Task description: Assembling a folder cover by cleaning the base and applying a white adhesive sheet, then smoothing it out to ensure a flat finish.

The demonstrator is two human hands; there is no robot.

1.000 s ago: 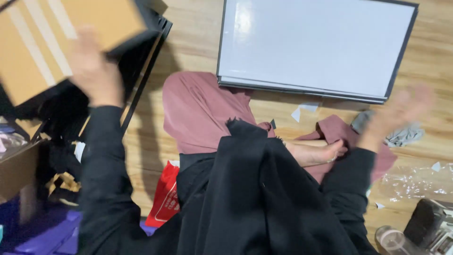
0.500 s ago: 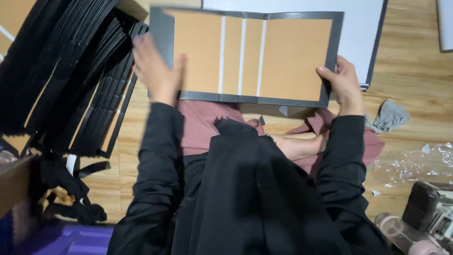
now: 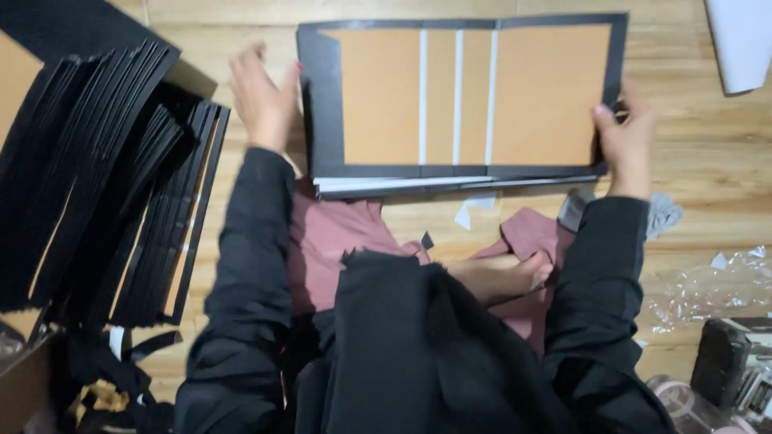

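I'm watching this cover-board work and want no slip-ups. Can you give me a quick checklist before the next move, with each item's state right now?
1. Right hand grips the board's right edge: ok.
2. Left hand holds the board's left edge: not ok, fingers spread and blurred beside it.
3. Flat cover board lies brown side up: ok.
4. White sheets under the board line up with it: not ok, they stick out at its near edge.
5. Stack of black boards at left stands neat: not ok, fanned and leaning.

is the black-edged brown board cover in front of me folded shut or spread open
Spread open. The black-edged brown board cover lies flat, both panels and the centre strips showing, right hand gripping its edge, left hand beside it.
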